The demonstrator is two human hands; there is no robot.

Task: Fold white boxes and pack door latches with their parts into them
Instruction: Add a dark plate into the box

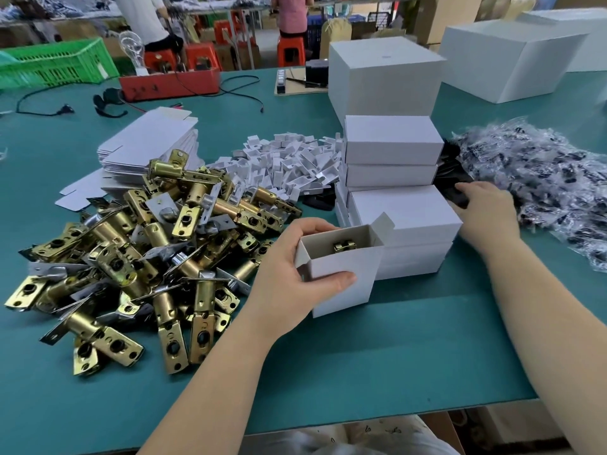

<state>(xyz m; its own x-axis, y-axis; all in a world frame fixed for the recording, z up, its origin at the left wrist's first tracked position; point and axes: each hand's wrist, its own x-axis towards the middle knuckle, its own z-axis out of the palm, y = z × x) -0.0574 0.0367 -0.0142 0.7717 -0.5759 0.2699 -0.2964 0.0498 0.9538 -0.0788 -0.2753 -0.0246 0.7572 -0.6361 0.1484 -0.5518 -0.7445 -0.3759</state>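
My left hand (295, 267) grips an upright white box (345, 277) standing on the green table, its top open. A brass door latch (345, 246) stands inside it, only its end showing. My right hand (486, 208) reaches behind the stack of closed white boxes (404, 218) and its fingers curl on a black part (456, 192) from a dark pile there. A big heap of brass latches (138, 257) lies to the left. Flat unfolded box blanks (147, 142) are stacked behind the heap.
A pile of small white folded card inserts (289, 162) lies mid-table. Clear bags of black parts (542, 178) spread at the right. Large white cartons (384, 77) stand at the back, with a red tray (170, 82) and a green crate (56, 60) at the far left. The table's front edge (394, 418) is close.
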